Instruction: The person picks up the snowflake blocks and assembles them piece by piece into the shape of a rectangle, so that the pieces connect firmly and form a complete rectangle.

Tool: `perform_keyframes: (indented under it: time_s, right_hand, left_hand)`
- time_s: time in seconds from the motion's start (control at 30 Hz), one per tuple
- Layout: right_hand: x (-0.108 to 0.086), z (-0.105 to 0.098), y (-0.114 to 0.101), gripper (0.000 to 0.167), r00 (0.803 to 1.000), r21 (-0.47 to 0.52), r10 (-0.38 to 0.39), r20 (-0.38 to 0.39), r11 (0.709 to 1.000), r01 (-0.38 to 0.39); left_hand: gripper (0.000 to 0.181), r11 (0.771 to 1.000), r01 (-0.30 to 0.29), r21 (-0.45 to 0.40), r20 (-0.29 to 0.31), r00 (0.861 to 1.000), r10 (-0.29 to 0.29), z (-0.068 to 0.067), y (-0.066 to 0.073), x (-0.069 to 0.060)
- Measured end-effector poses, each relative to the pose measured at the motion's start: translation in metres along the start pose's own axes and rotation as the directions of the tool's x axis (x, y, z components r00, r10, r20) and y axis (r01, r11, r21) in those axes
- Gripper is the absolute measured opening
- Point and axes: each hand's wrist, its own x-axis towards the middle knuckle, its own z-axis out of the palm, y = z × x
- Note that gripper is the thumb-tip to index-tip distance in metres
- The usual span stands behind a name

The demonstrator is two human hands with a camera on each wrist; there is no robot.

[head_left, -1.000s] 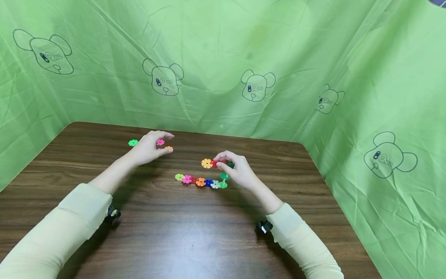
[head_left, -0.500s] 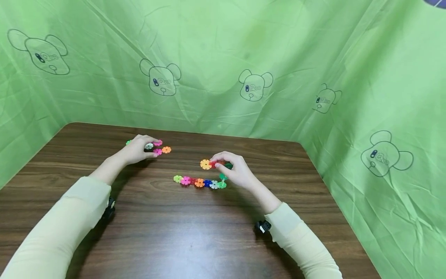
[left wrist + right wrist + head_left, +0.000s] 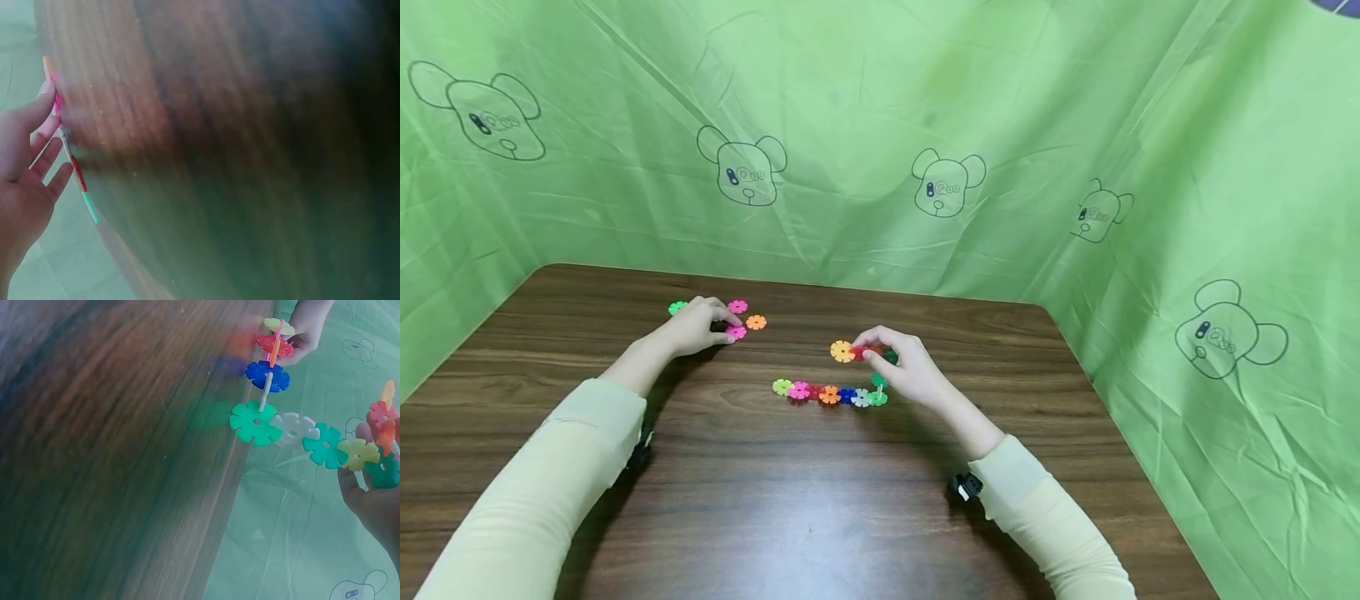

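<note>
The table (image 3: 737, 467) bears the chain (image 3: 829, 395) at centre frame, its far end pinched by the right hand (image 3: 907, 367). At upper left, the left hand (image 3: 691, 327) has narrowed its spread finger and thumb onto the lower loose pink disc (image 3: 737, 332), so another piece seems secured.

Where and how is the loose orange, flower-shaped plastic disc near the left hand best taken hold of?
The orange, flower-shaped plastic disc is probably best pinched by the near and far edges of its notched rim, coming from above and the right: it lies flat, offering only a thin edge, and two pink, flower-shaped plastic discs and the left hand crowd its left side.
</note>
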Motion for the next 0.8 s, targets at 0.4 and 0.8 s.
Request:
perform_keyframes:
  time_s: [0.4,0.8]
  right_hand:
    - [-0.002,-0.004,-0.028,0.02,1.0,-0.009,-0.03,0.006,1.0,0.03]
    - [-0.002,0.002,0.0,0.023,0.997,0.012,-0.047,-0.057,0.999,0.048]
  left_hand:
    - [0.025,0.992,0.091,-0.092,0.022,0.996,-0.089,0.001,0.002,0.0]
    - [0.026,0.983,0.087,-0.164,0.019,0.996,-0.085,-0.002,0.012,-0.004]
